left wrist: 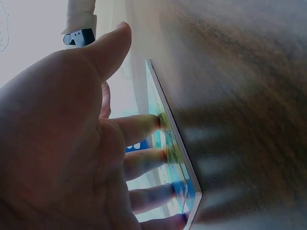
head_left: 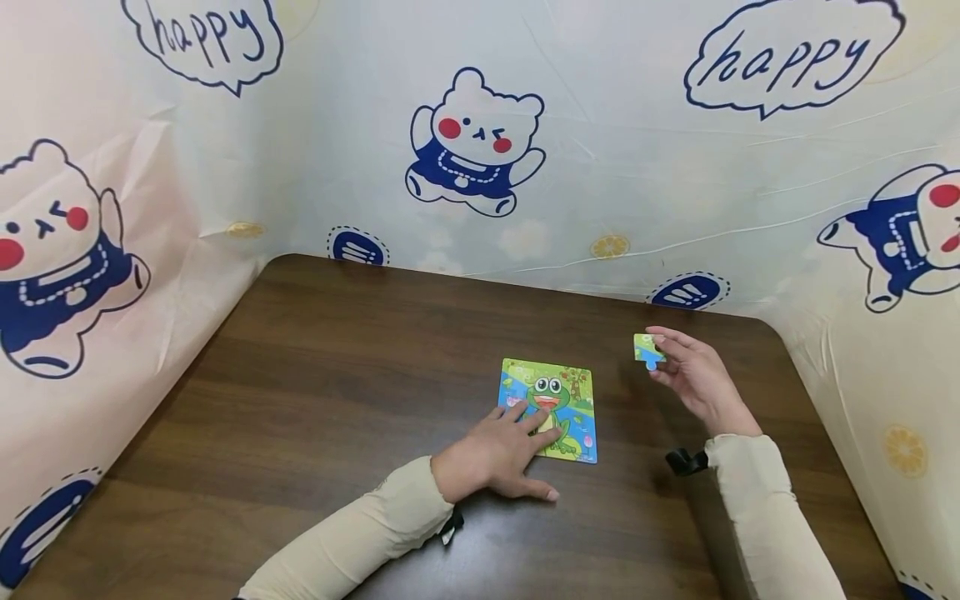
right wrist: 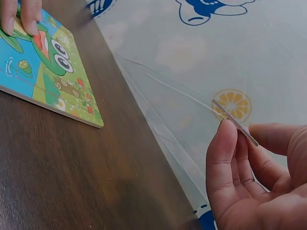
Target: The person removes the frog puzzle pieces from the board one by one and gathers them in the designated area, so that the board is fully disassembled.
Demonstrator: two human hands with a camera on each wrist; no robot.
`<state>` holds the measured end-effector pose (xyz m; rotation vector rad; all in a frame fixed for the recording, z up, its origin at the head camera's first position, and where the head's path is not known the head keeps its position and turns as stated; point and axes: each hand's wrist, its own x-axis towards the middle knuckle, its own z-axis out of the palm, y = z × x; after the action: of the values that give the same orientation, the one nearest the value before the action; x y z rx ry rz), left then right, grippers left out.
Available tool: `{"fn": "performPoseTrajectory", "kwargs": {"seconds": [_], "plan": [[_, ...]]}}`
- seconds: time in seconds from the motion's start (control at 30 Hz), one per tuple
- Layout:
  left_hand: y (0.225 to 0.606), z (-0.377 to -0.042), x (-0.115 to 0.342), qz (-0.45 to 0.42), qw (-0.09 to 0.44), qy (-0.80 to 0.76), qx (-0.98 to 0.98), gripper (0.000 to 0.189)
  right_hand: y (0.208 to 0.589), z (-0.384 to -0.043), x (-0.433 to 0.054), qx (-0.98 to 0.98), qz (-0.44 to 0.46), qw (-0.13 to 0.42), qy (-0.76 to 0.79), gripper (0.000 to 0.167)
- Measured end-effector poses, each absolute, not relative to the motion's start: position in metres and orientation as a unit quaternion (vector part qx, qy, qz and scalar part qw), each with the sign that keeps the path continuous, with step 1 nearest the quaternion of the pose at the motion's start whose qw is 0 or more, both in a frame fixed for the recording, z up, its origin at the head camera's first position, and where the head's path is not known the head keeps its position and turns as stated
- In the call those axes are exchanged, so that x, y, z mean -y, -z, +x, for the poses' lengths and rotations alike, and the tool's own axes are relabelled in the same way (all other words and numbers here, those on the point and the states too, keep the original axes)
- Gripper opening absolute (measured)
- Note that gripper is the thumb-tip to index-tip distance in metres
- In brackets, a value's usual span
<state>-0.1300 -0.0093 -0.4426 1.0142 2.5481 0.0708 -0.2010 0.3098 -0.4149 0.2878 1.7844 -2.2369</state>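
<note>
sheeting [head_left: 637, 167] printed with winking bears [head_left: 480, 162], orange slices [head_left: 610, 246] and the word "happy" [head_left: 791, 65] walls in the back and both sides of a dark wood-grain counter [head_left: 337, 375], whose smooth surface shows a soft sheen. two cream sleeves [head_left: 780, 508] reach in over it. the left hand [head_left: 498, 457], fingers spread wide, rests on a square frog puzzle [head_left: 572, 408] lying flat on the counter, right of centre, thumb out past its edge. the puzzle looks stiff and fairly light, its glossy face perhaps prone to slip; its edges would offer the surest hold. to its right, raised clear of the counter, the right hand [head_left: 701, 379] pinches a small puzzle piece [head_left: 643, 346] between thumb and fingers, its rounded tab [head_left: 651, 365] pointing toward the near side. seemingly rigid and very light, the piece is best taken by its rims, as the slim tab is likely the part that would bend or tear first.
</note>
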Motion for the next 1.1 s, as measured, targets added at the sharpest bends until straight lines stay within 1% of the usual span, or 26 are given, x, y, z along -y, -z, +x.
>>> {"fn": "performPoseTrajectory", "kwargs": {"seconds": [0.23,0.43,0.7,0.77,0.87,0.97,1.1], "plan": [[0.442,-0.132,0.010,0.360,0.200,-0.029,-0.911,0.088,0.417,-0.203,-0.311,-0.609,0.091,0.134,0.776,0.020],[0.442,-0.131,0.010,0.359,0.206,-0.031,-0.910,0.087,0.422,-0.203,-0.313,-0.607,0.100,0.138,0.776,0.017],[0.440,-0.131,0.008,0.362,0.196,-0.028,-0.911,0.087,0.436,-0.204,-0.314,-0.629,0.110,0.150,0.755,0.016],[0.440,-0.131,0.008,0.361,0.199,-0.031,-0.911,0.087,0.440,-0.204,-0.313,-0.642,0.119,0.152,0.742,0.020],[0.440,-0.131,0.008,0.359,0.202,-0.033,-0.910,0.088,0.446,-0.204,-0.313,-0.664,0.135,0.158,0.718,0.034],[0.442,-0.131,0.008,0.359,0.203,-0.034,-0.910,0.088,0.451,-0.203,-0.313,-0.683,0.146,0.168,0.696,0.043],[0.443,-0.131,0.008,0.360,0.203,-0.033,-0.910,0.088,0.457,-0.201,-0.313,-0.709,0.151,0.178,0.666,0.045]]}}
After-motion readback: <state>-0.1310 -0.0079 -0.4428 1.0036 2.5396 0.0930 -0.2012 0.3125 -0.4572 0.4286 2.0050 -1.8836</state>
